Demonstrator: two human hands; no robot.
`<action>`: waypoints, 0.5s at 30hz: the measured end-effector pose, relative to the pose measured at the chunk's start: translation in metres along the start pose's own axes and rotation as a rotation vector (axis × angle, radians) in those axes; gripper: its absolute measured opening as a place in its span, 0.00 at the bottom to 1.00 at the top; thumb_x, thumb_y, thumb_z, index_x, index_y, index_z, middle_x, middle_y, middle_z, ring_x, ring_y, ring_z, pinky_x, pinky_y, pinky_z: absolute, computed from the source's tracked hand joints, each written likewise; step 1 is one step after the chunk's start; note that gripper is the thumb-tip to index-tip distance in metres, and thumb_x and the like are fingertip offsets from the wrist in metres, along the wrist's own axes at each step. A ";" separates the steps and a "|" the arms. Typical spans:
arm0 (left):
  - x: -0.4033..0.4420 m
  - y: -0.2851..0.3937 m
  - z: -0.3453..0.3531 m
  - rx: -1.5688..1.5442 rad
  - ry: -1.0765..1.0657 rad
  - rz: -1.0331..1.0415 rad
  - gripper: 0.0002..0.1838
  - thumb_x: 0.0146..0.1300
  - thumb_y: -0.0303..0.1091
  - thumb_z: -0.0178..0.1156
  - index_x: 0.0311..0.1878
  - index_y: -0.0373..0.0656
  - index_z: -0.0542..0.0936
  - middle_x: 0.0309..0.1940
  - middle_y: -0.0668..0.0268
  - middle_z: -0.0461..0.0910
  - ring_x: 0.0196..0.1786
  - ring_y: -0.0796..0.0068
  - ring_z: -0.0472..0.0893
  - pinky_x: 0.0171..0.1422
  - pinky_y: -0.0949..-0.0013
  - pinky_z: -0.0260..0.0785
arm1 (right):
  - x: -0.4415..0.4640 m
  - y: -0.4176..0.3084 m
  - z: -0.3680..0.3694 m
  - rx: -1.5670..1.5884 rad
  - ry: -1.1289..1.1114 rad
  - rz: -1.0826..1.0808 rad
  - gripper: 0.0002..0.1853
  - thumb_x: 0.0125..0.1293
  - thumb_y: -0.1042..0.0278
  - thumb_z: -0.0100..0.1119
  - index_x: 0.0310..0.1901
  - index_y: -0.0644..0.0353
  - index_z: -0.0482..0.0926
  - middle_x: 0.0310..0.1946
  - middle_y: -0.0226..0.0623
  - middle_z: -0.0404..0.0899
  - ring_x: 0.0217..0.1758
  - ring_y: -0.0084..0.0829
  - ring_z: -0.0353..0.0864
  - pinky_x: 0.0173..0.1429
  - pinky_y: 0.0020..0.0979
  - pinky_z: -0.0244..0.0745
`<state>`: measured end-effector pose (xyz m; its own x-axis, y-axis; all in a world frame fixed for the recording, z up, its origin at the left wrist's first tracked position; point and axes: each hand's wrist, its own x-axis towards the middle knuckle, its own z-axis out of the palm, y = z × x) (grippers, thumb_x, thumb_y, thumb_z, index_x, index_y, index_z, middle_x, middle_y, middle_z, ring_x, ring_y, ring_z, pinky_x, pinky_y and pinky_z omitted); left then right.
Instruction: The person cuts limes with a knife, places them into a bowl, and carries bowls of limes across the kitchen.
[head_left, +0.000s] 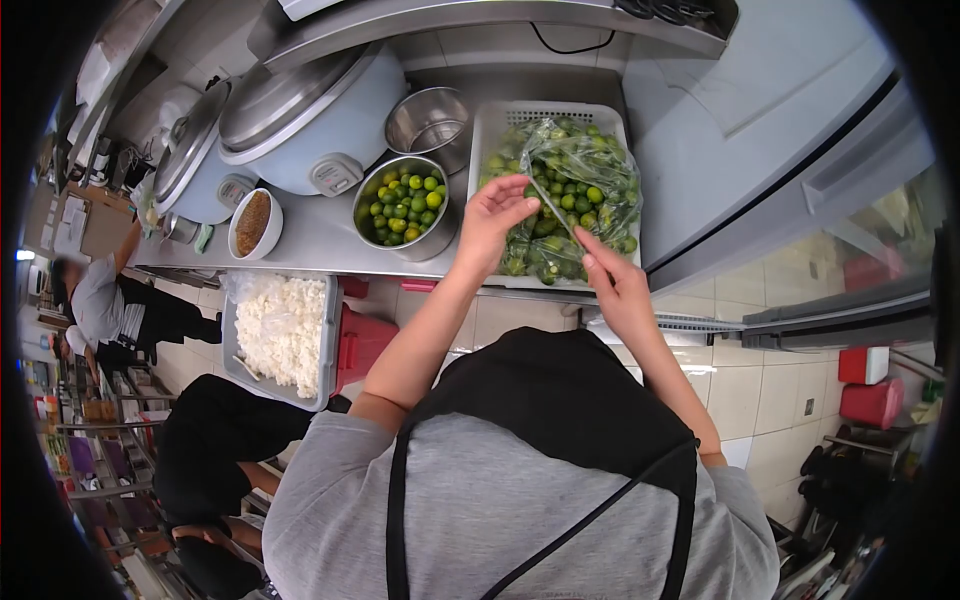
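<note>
My left hand [492, 222] is over the left side of a white perforated basket [481, 140], its fingers and thumb pinched together at the upper end of a thin, straight strip [554, 209]. At the strip's lower end, my right hand [617, 283] closes thumb and fingers on it. Whether this is a knife seen edge-on or a taut bag edge, I cannot tell. Beneath both hands, a clear plastic bag [592, 160] of small green limes [572, 200] fills the basket. Left of my left hand, a metal pot [371, 236] holds more green and yellowish limes.
An empty metal pot [428, 120] sits behind the lime pot. Two large lidded cookers [300, 150] and a white bowl [237, 238] of brown food stand left. Below the counter is a grey tub [228, 340] of white rice. Other people [105, 300] are at the left.
</note>
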<state>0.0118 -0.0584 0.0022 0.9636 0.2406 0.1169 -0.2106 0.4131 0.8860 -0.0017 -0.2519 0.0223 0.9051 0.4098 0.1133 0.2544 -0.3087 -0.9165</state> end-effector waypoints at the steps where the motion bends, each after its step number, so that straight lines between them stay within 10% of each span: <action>1: 0.002 0.003 -0.001 0.010 0.002 0.000 0.15 0.51 0.20 0.59 0.44 0.34 0.72 0.37 0.65 0.75 0.40 0.80 0.74 0.46 0.79 0.67 | -0.003 0.002 0.001 0.006 -0.029 -0.017 0.16 0.63 0.66 0.47 0.53 0.53 0.71 0.39 0.45 0.77 0.29 0.31 0.73 0.39 0.26 0.68; 15: 0.002 -0.003 -0.004 -0.019 -0.079 -0.103 0.10 0.53 0.23 0.58 0.39 0.35 0.73 0.33 0.65 0.76 0.40 0.77 0.75 0.47 0.76 0.69 | 0.015 0.003 0.014 -0.035 0.004 -0.045 0.15 0.62 0.65 0.48 0.51 0.52 0.72 0.35 0.44 0.77 0.29 0.35 0.74 0.37 0.29 0.69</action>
<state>0.0139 -0.0558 -0.0016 0.9901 0.1261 0.0615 -0.1122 0.4487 0.8866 0.0083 -0.2348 0.0164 0.8939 0.4204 0.1554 0.3063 -0.3201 -0.8965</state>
